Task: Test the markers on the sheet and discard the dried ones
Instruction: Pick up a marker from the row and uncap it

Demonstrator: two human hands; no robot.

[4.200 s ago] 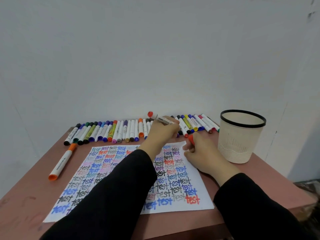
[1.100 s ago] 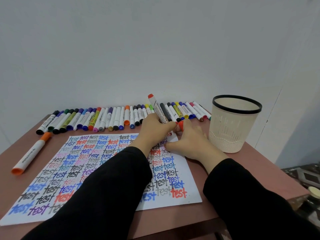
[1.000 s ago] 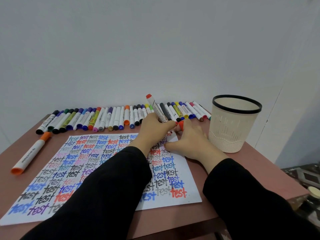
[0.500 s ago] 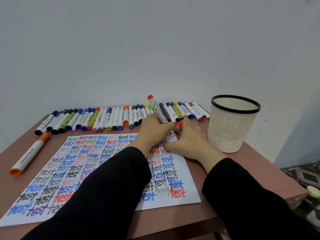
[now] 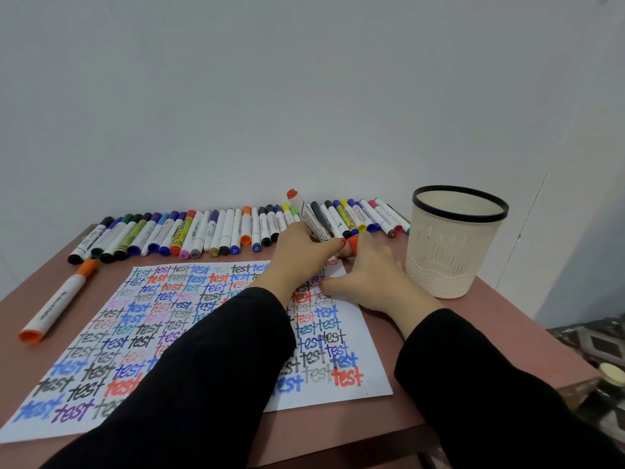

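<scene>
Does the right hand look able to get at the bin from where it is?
Probably yes: the bin stands just beside the right hand with nothing between, though that hand holds an orange cap.

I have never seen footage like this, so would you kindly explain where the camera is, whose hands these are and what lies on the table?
No machine here: a person works with bare hands, and the only camera sits on their head, looking forward and down. On the brown table lie a sheet covered with the word "test", a row of markers behind it, one orange-capped marker at the left and a pale bin at the right. The left hand grips a tilted white marker; the right hand pinches a red cap at its lower end. Whether the cap is on, I cannot tell.
</scene>
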